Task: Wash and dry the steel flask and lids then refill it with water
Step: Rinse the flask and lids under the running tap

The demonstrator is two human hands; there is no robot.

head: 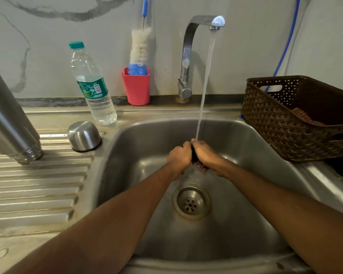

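The left grip [177,158] and right grip [204,153] are both curled round a small dark lid [194,157], held together under the stream of water [205,80] from the tap [188,56], over the sink [127,155]. The steel flask [10,119] stands mouth-down on the ribbed drainer [38,184] at left, its steel cap [84,136] just beside it, also upside down, with a plastic bottle [92,86] behind.

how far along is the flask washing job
Roughly midway. The steel flask and steel cap sit mouth-down on the drainboard, apparently already washed. The left hand and right hand hold a dark lid under the running tap. Drying and refilling are left.
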